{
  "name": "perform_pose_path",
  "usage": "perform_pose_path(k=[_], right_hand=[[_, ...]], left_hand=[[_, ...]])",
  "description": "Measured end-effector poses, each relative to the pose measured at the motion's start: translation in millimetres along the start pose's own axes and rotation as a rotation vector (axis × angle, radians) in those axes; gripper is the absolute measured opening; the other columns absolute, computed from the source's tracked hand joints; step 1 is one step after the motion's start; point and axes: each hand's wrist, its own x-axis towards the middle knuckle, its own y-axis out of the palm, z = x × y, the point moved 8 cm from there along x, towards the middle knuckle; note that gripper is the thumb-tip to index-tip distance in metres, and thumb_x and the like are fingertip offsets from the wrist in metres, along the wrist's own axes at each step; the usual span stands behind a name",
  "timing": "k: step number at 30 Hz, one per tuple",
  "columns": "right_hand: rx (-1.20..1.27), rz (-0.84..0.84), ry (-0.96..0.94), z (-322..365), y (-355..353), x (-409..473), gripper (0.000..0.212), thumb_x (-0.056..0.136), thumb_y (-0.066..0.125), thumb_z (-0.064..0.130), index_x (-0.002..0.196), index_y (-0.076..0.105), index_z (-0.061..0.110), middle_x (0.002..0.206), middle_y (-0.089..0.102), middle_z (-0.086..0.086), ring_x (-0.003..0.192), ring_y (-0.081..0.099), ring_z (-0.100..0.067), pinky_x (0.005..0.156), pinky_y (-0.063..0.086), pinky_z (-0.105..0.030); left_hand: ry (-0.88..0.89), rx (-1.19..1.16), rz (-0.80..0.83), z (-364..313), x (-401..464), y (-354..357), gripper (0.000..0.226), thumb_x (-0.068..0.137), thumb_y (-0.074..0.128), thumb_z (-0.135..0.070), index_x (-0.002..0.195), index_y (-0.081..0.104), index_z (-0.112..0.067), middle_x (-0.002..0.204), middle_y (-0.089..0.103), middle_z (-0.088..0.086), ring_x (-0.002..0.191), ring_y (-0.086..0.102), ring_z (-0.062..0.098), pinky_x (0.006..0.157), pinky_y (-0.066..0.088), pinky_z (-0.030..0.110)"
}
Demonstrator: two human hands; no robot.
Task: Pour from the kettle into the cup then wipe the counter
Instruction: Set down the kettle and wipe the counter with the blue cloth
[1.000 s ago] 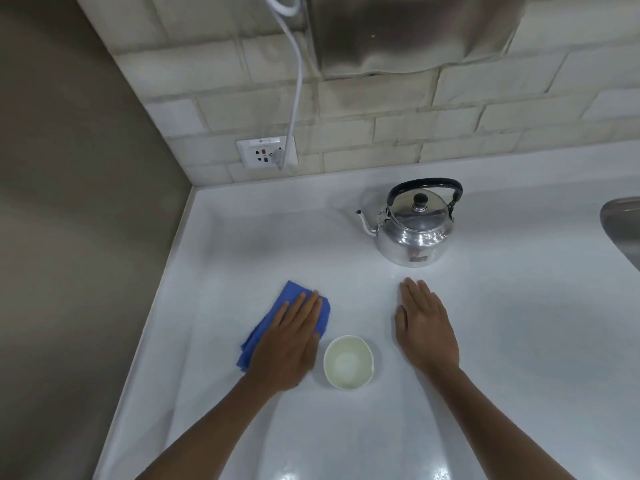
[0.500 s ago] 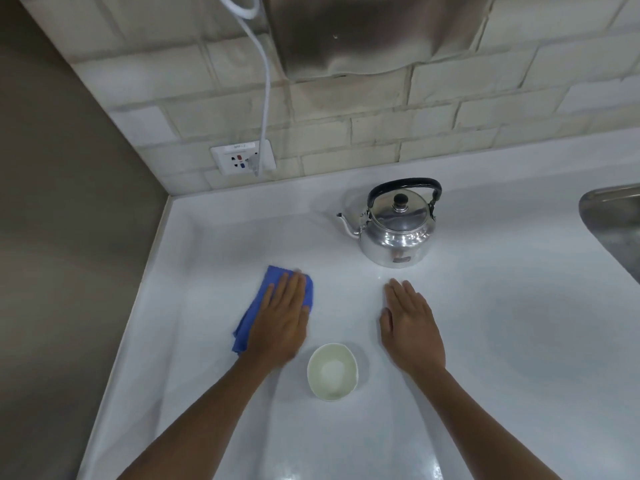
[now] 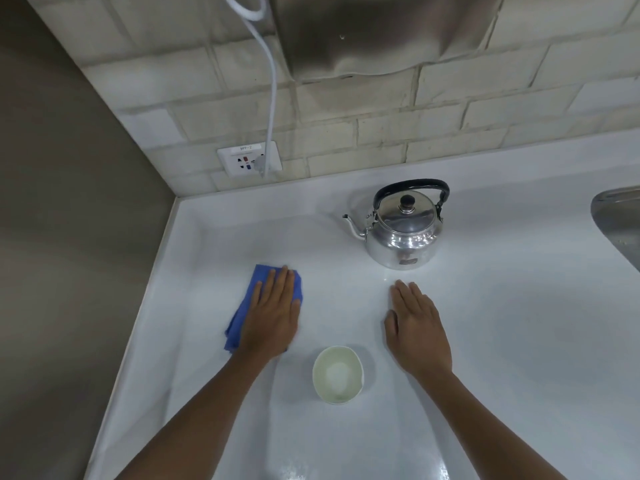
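A shiny metal kettle (image 3: 403,233) with a black handle stands upright at the back of the white counter (image 3: 502,323), its spout pointing left. Near me sits a small white cup (image 3: 337,374), upright, its inside pale; I cannot tell how full it is. A folded blue cloth (image 3: 247,306) lies left of the cup. My left hand (image 3: 273,317) presses flat on the cloth, covering most of it. My right hand (image 3: 415,327) rests palm down on the bare counter, right of the cup and in front of the kettle, holding nothing.
A steel sink (image 3: 620,223) cuts into the counter at the far right. A wall socket (image 3: 249,161) with a white cable plugged in sits on the brick backsplash. A brown wall borders the counter's left edge. A metal hood hangs above the kettle.
My left hand has slid the blue cloth a little away from me, farther from the cup. The right hand, cup and kettle stay put; the camera has shifted.
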Motion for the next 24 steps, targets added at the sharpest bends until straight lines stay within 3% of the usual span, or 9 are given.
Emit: perform_pose_path(k=[4,6,8,11,15,19,24], right_hand=[[0.02,-0.007,0.0,-1,0,0,0.056,0.093,0.028,0.029,0.142,0.045,0.007,0.148,0.044,-0.007,0.141,0.032,-0.026,0.115,0.028,-0.041],[0.019,-0.009,0.004,-2,0,0,0.056,0.093,0.028,0.03,0.142,0.045,0.008,0.148,0.044,-0.007,0.141,0.032,-0.026,0.116,0.027,-0.04],[0.02,-0.013,0.009,-2,0,-1,0.056,0.093,0.028,0.029,0.141,0.046,0.007,0.147,0.045,-0.007,0.141,0.032,-0.026,0.115,0.028,-0.04],[0.008,-0.013,0.01,-2,0,-1,0.055,0.093,0.028,0.029,0.141,0.046,0.007,0.147,0.045,-0.007,0.141,0.032,-0.026,0.115,0.028,-0.041],[0.002,-0.005,0.014,-2,1,0,0.055,0.094,0.028,0.029,0.142,0.045,0.007,0.148,0.044,-0.007,0.141,0.031,-0.026,0.115,0.028,-0.041],[0.003,-0.001,0.017,-2,1,0,0.056,0.094,0.027,0.03,0.142,0.045,0.008,0.148,0.044,-0.006,0.142,0.031,-0.025,0.116,0.026,-0.04],[0.03,-0.014,0.009,-2,0,-1,0.056,0.094,0.028,0.03,0.142,0.046,0.008,0.147,0.045,-0.007,0.141,0.033,-0.025,0.116,0.027,-0.039]], left_hand=[[0.401,0.066,0.058,-42,-35,3,0.057,0.11,0.023,-0.034,0.162,0.017,-0.013,0.17,0.014,0.005,0.156,0.018,0.024,0.125,0.014,0.042],[0.513,0.059,0.1,-34,-58,0,0.058,0.111,0.026,-0.037,0.163,0.012,-0.017,0.172,0.007,-0.002,0.157,0.007,0.017,0.127,0.006,0.038],[0.461,0.046,0.058,-6,-59,-3,0.058,0.111,0.027,-0.037,0.164,0.011,-0.018,0.171,0.008,-0.004,0.157,0.009,0.016,0.127,0.01,0.039],[0.171,0.023,0.03,33,-31,3,0.057,0.11,0.021,-0.036,0.163,0.012,-0.015,0.171,0.013,0.001,0.156,0.018,0.022,0.123,0.018,0.044],[0.043,0.015,0.054,15,17,10,0.059,0.107,0.022,-0.034,0.158,0.031,-0.006,0.164,0.032,0.01,0.148,0.037,0.031,0.117,0.033,0.052],[0.224,0.03,0.005,-30,39,4,0.058,0.106,0.025,-0.033,0.158,0.032,-0.007,0.164,0.032,0.01,0.147,0.038,0.032,0.119,0.027,0.048],[0.621,0.108,0.063,-78,-15,8,0.058,0.109,0.026,-0.032,0.162,0.016,-0.013,0.171,0.013,0.002,0.157,0.011,0.021,0.127,0.009,0.041]])
